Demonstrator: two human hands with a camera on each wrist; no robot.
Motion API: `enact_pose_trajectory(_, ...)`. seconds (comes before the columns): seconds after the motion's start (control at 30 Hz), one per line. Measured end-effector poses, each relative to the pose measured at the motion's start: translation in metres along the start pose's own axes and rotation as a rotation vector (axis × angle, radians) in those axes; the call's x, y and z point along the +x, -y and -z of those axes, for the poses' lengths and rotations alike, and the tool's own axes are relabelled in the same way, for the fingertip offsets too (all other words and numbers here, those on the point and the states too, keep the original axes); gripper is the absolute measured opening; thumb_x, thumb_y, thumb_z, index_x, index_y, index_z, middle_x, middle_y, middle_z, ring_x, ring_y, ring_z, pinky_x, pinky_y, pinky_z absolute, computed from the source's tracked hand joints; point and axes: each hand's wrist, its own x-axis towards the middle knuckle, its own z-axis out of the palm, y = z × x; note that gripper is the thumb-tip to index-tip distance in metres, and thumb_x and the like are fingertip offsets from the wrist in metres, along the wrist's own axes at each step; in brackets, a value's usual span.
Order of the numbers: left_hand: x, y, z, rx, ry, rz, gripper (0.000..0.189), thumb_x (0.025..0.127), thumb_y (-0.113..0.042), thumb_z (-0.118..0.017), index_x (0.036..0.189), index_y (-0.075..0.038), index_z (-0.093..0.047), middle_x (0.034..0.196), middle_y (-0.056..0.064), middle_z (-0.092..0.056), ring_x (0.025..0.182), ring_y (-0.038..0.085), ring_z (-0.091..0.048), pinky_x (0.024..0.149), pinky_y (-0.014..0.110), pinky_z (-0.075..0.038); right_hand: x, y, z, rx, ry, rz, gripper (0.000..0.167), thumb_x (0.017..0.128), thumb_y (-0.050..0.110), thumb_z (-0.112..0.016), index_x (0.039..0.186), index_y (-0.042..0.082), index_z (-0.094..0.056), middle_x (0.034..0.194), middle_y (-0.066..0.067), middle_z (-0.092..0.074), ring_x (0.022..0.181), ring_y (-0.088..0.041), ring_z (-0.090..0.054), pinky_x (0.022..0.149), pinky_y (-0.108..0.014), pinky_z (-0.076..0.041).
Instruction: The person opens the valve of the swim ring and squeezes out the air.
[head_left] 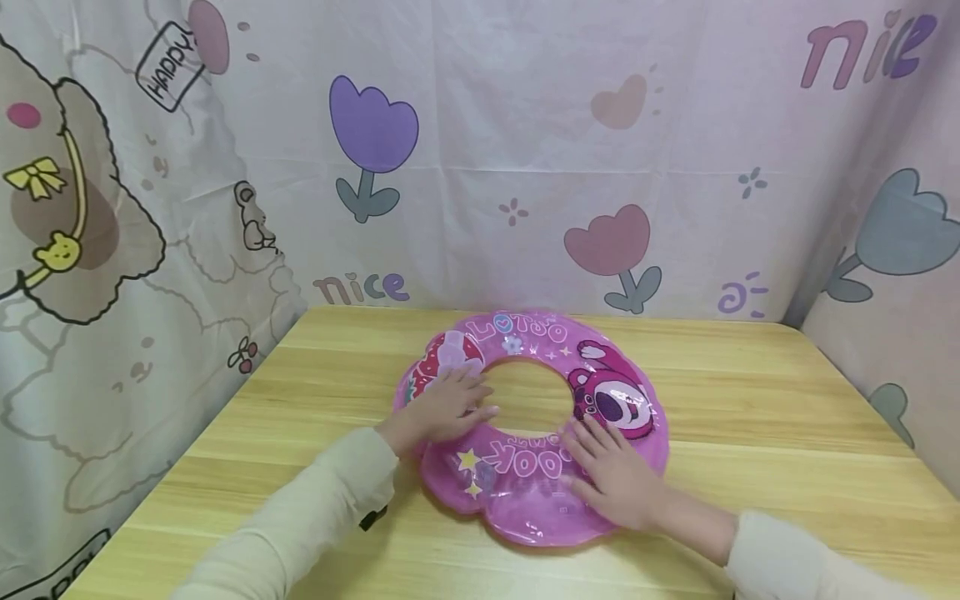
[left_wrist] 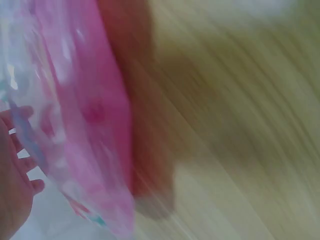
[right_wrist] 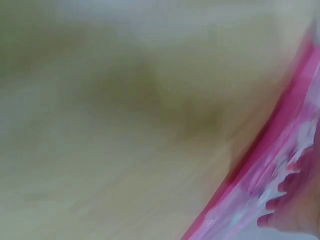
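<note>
A pink inflatable swim ring (head_left: 540, 508) lies on the wooden table, printed with a bear, strawberries, stars and lettering. My left hand (head_left: 446, 406) rests on the ring's left side with its fingers stretched toward the centre hole. On the lower right part, my right hand (head_left: 618, 479) lies palm down, fingers spread beside the bear print. In the left wrist view, the fingers (left_wrist: 25, 162) show at the ring's glossy side (left_wrist: 95, 120). The right wrist view is blurred, with fingertips (right_wrist: 272, 205) over the ring's edge (right_wrist: 270, 145).
The light wood table (head_left: 750, 417) extends around the ring on all sides. Behind it hangs a pale curtain (head_left: 480, 125) with printed tulips and words. Another printed cloth (head_left: 150, 275) hangs along the left, and cloth continues on the right.
</note>
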Motion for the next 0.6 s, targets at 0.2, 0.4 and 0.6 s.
enact_pose_trajectory(0.2, -0.006, 0.023, -0.002, 0.066, 0.012, 0.033, 0.057, 0.095, -0.049, -0.037, 0.137, -0.012, -0.045, 0.151, 0.013, -0.029, 0.142, 0.039, -0.012, 0.116, 0.054, -0.005, -0.006, 0.023, -0.003, 0.069, -0.009, 0.007, 0.061, 0.095, 0.045, -0.043, 0.141, 0.006, -0.038, 0.149, -0.019, -0.029, 0.139, -0.042, -0.021, 0.110, -0.060, -0.018)
enact_pose_trajectory(0.4, -0.009, 0.027, -0.003, 0.110, 0.078, 0.078, 0.058, 0.095, -0.051, -0.035, 0.141, -0.015, -0.041, 0.153, 0.012, -0.024, 0.143, 0.036, -0.012, 0.115, 0.055, -0.005, -0.009, 0.021, -0.010, 0.135, 0.007, -0.018, 0.059, 0.095, 0.042, -0.046, 0.142, 0.009, -0.036, 0.150, -0.021, -0.028, 0.139, -0.045, -0.018, 0.110, -0.061, -0.016)
enact_pose_trajectory(0.6, -0.013, 0.022, -0.005, 0.079, 0.094, 0.100, 0.059, 0.096, -0.053, -0.032, 0.142, -0.017, -0.039, 0.154, 0.012, -0.021, 0.143, 0.037, -0.011, 0.112, 0.061, 0.000, -0.012, 0.004, -0.012, 0.124, 0.024, 0.012, 0.063, 0.094, 0.045, -0.046, 0.144, 0.010, -0.034, 0.150, -0.021, -0.025, 0.139, -0.045, -0.018, 0.110, -0.061, -0.016)
